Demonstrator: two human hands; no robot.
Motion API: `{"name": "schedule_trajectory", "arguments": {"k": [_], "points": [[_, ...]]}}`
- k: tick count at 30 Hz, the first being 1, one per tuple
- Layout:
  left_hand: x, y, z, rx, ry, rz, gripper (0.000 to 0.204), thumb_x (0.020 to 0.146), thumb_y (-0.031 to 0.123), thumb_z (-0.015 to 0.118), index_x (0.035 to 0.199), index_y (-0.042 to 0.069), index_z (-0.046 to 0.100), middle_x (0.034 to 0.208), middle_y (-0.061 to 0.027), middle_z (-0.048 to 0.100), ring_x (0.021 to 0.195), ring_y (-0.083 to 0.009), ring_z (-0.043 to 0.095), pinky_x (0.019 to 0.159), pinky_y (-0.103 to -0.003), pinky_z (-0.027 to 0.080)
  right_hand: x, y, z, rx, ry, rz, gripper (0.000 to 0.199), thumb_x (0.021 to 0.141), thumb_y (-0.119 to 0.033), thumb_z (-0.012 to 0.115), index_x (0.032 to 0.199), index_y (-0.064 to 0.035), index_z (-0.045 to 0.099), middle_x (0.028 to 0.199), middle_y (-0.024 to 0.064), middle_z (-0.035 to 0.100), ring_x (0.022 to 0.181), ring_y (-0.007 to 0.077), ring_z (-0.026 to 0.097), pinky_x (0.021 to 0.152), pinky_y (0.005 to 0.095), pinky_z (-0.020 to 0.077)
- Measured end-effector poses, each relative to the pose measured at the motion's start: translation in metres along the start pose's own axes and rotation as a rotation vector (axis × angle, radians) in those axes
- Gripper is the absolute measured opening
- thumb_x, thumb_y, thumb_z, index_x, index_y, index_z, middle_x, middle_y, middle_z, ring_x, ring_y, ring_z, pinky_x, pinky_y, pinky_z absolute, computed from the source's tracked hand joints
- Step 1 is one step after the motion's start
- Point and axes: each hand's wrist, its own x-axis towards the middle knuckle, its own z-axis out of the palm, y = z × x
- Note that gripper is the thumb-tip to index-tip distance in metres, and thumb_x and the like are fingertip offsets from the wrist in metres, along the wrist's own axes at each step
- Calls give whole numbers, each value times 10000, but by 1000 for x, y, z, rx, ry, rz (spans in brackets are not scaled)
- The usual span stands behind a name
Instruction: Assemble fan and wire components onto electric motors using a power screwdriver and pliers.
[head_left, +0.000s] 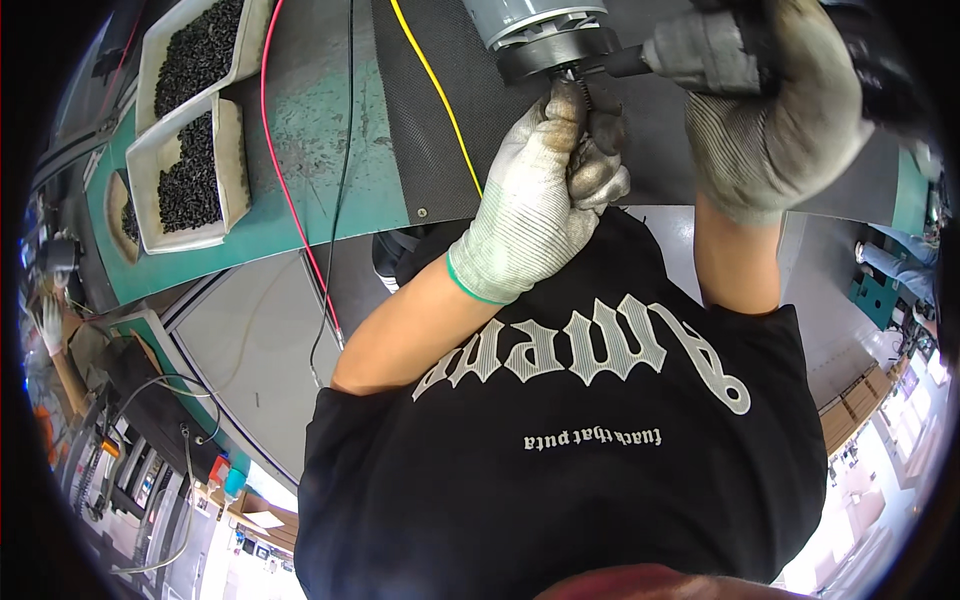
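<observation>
Between 12 and 1 o'clock, a grey cylindrical housing [535,12] is lying over the bench, its black end ring [540,58] facing toward 6 o'clock. Just below that ring, at 1 o'clock from the centre of the view, the gloved left hand [540,190] is curling its fingers closed, thumb and fingertips pinching a small dark piece [587,95] beside the ring's lower edge; its exact kind is too small to tell. At 2 o'clock the gloved right hand [780,130] is gripping a black and grey power tool [700,55], whose narrow dark nose is pointing toward 9 o'clock, close to the ring and the left fingertips; whether its tip is touching the piece cannot be told. Around 10 o'clock, two pale trays [236,165] are standing together on a green tabletop [310,150], both holding heaps of small black parts [190,185]. Between 10 and 11 o'clock a red cable [266,100] is running down the tabletop, with a black cable [348,130] following at 11, while a yellow cable [433,80] is crossing a dark mat [415,130] nearer 12. At 9 o'clock, by the rim, another person's gloved hand [50,325] is showing
</observation>
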Motion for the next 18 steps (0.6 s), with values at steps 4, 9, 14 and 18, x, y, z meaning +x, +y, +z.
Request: {"name": "schedule_trajectory", "arguments": {"k": [4, 9, 14, 18], "points": [[-12, 9, 5, 169, 269, 60, 351, 953, 406, 555, 958, 57, 519, 670, 7, 445, 463, -70, 328, 474, -244, 336, 11, 18, -15, -530, -62, -340, 304, 929, -129, 494, 1139, 81, 563, 1126, 217, 606, 1025, 296, 599, 886, 417, 501], [-13, 25, 16, 1250, 415, 302, 221, 920, 217, 591, 866, 9, 542, 724, -143, 607, 619, -291, 596, 569, -393, 457, 40, -8, -43, -163, -108, -297, 267, 951, -71, 438, 1102, 113, 560, 1136, 279, 599, 908, 346, 645, 870, 501, 526], [-15, 32, 1, 1496, 382, 638, 233, 883, 218, 627, 870, -9, 574, 695, -162, 612, 642, -318, 625, 589, -401, 484, 50, 4, -21, -156, -233, -638, 197, 881, -132, 634, 1000, 25, 618, 930, 129, 645, 728, 194, 607, 598, 276, 515], [-68, 63, -7, 2265, -123, 1119, 228, 851, 209, 629, 853, 7, 523, 720, -224, 577, 734, -411, 591, 685, -470, 491, 47, -2, -23, 39, -62, -341, 198, 836, -131, 662, 972, 3, 611, 878, 130, 651, 725, 215, 637, 611, 278, 540]]}}
